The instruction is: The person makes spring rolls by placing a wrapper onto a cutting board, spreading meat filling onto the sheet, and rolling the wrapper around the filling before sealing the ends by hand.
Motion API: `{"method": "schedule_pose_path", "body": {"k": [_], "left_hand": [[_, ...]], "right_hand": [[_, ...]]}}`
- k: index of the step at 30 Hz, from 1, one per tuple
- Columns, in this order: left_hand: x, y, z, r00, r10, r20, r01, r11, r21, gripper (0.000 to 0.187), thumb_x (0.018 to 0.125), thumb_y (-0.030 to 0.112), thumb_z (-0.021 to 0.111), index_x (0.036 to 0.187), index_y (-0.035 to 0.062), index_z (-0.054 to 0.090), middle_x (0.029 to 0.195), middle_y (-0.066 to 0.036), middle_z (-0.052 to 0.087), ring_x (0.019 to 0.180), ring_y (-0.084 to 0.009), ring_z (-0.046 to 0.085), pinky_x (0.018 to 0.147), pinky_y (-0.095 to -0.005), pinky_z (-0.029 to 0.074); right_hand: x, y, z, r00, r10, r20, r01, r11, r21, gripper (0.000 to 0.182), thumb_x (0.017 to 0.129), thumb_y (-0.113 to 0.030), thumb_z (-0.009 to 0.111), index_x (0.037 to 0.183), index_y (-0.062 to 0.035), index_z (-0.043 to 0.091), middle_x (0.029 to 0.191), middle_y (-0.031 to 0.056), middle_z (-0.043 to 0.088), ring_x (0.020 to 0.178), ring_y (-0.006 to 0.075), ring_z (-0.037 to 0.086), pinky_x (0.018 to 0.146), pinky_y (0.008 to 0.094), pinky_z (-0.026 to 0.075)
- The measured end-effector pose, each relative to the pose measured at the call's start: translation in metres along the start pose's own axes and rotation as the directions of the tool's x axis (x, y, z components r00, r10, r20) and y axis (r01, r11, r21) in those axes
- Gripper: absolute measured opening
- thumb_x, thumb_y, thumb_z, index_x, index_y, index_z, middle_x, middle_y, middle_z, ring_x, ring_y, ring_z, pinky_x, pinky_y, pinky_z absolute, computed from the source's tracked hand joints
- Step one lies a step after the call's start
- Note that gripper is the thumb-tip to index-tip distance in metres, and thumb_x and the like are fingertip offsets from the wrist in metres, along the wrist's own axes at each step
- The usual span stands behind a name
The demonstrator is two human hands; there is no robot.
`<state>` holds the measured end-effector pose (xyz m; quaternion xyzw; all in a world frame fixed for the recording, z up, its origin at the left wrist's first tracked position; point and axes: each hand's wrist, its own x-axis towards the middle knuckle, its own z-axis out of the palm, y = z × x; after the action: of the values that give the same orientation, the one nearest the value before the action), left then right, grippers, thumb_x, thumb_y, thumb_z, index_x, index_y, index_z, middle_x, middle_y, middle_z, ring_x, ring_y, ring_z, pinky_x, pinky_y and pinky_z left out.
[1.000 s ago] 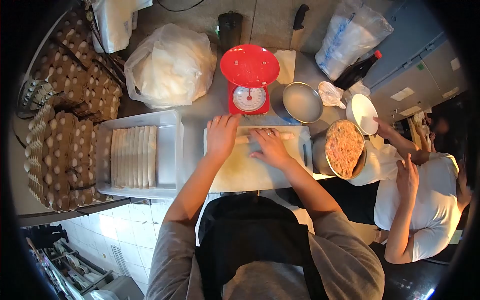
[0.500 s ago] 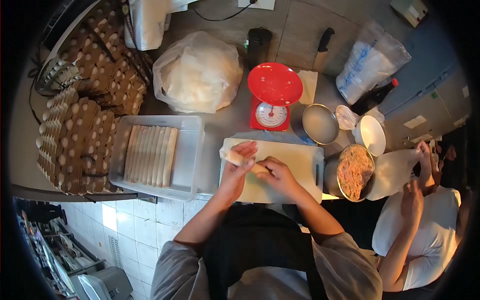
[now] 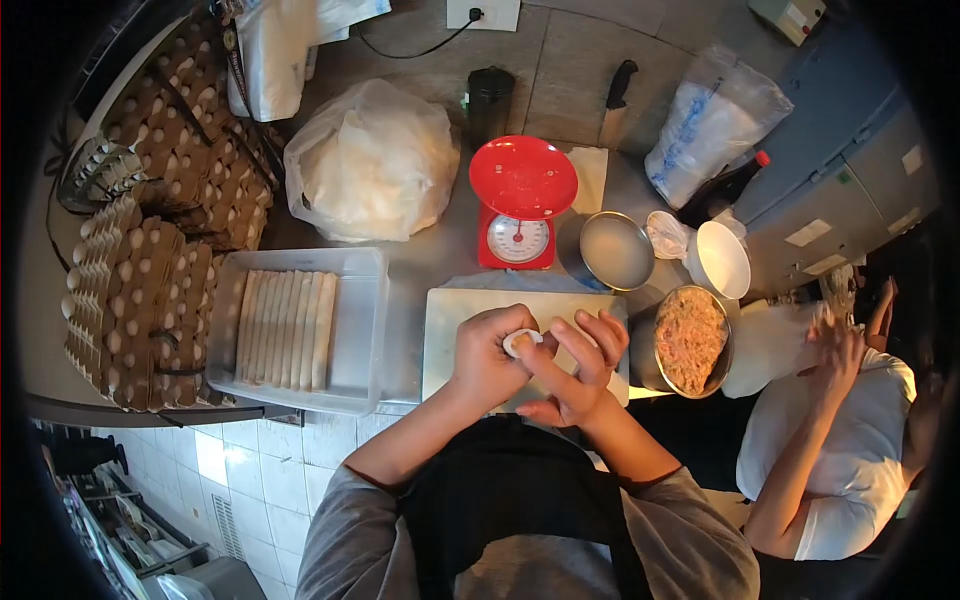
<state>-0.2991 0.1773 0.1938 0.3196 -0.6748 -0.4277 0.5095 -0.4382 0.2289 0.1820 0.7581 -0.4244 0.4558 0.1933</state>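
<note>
My left hand (image 3: pixel 488 352) is closed around an uncooked spring roll (image 3: pixel 514 346), so only its pale end shows past the fingers. At that end, a fingertip of my right hand (image 3: pixel 580 368) touches the wrapper; its other fingers are spread apart. Both hands are above a white cutting board (image 3: pixel 455 308). A row of several pale spring rolls (image 3: pixel 287 330) lies side by side in the left part of a clear plastic tub (image 3: pixel 360 330). To the right of the board stands a metal bowl of orange-pink filling (image 3: pixel 690 340).
Behind the board stands a red kitchen scale (image 3: pixel 522 190). A metal bowl (image 3: pixel 615 250) and a white bowl (image 3: pixel 720 262) are at its right. A plastic bag of pale wrappers (image 3: pixel 375 165) sits at the back, stacked egg trays (image 3: pixel 135 300) at left. A co-worker (image 3: pixel 835 450) stands at right.
My left hand has gone from flat under the roll to wrapped around it. The roll has turned end-up, and my right fingers have spread at its end. The view has shifted slightly.
</note>
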Motion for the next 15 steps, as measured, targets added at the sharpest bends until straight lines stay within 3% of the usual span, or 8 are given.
{"method": "schedule_pose_path", "body": {"k": [4, 7, 9, 12, 13, 15], "left_hand": [[0.0, 0.0, 0.0, 1.0, 0.026, -0.017, -0.026, 1.0, 0.013, 0.021, 0.071, 0.009, 0.075, 0.068, 0.0049, 0.054, 0.06, -0.01, 0.056, 0.053, -0.0288, 0.055, 0.051, -0.0325, 0.042], [0.0, -0.003, 0.004, 0.986, 0.162, -0.029, -0.161, 0.986, 0.033, 0.021, 0.07, 0.009, 0.075, 0.068, 0.0045, 0.055, 0.061, -0.011, 0.056, 0.052, -0.0271, 0.053, 0.051, -0.0319, 0.043], [-0.003, -0.009, 0.004, 0.997, 0.077, -0.017, -0.078, 0.997, -0.029, 0.021, 0.069, 0.008, 0.075, 0.068, 0.0041, 0.055, 0.06, -0.009, 0.055, 0.052, -0.0208, 0.053, 0.052, -0.0297, 0.042], [-0.003, -0.003, -0.004, 0.995, -0.087, 0.04, 0.092, 0.985, -0.149, 0.022, 0.069, 0.005, 0.076, 0.067, 0.0037, 0.054, 0.059, -0.005, 0.053, 0.055, -0.0109, 0.05, 0.052, -0.0263, 0.041], [-0.002, 0.001, -0.006, 0.987, -0.147, 0.067, 0.157, 0.969, -0.192, 0.022, 0.07, 0.005, 0.075, 0.067, 0.0036, 0.054, 0.058, -0.003, 0.053, 0.056, -0.0076, 0.049, 0.052, -0.0252, 0.041], [-0.003, 0.006, -0.005, 0.97, -0.211, 0.122, 0.238, 0.931, -0.279, 0.022, 0.071, 0.001, 0.074, 0.068, 0.0062, 0.053, 0.063, 0.002, 0.053, 0.062, -0.0033, 0.047, 0.054, -0.0222, 0.038]], "right_hand": [[0.016, -0.007, -0.007, 0.997, 0.012, 0.071, -0.007, 0.997, -0.072, 0.042, 0.089, -0.053, 0.049, 0.106, -0.0209, 0.071, 0.125, 0.0043, 0.059, 0.119, 0.0281, 0.046, 0.103, 0.0488, 0.028], [0.027, -0.01, -0.011, 0.986, 0.006, 0.164, 0.005, 0.998, -0.066, 0.039, 0.088, -0.047, 0.051, 0.103, -0.0182, 0.072, 0.125, 0.0047, 0.06, 0.119, 0.029, 0.046, 0.102, 0.0484, 0.029], [0.037, -0.004, -0.011, 0.977, -0.013, 0.214, 0.017, 1.0, -0.014, 0.038, 0.088, -0.045, 0.053, 0.103, -0.0162, 0.072, 0.125, 0.0069, 0.06, 0.118, 0.0303, 0.047, 0.101, 0.048, 0.03], [0.032, 0.012, -0.014, 0.991, 0.062, 0.119, -0.102, 0.922, 0.374, 0.04, 0.089, -0.045, 0.053, 0.102, -0.0135, 0.074, 0.125, 0.0122, 0.058, 0.116, 0.0329, 0.049, 0.099, 0.0473, 0.033], [0.023, 0.012, -0.013, 0.975, 0.212, 0.071, -0.218, 0.826, 0.521, 0.043, 0.091, -0.046, 0.05, 0.103, -0.0125, 0.074, 0.126, 0.0169, 0.055, 0.114, 0.0347, 0.05, 0.098, 0.0464, 0.035], [0.019, 0.017, -0.01, 0.959, 0.251, 0.134, -0.282, 0.783, 0.554, 0.045, 0.092, -0.048, 0.049, 0.104, -0.0131, 0.074, 0.128, 0.0173, 0.054, 0.113, 0.0345, 0.05, 0.097, 0.0462, 0.035]]}}
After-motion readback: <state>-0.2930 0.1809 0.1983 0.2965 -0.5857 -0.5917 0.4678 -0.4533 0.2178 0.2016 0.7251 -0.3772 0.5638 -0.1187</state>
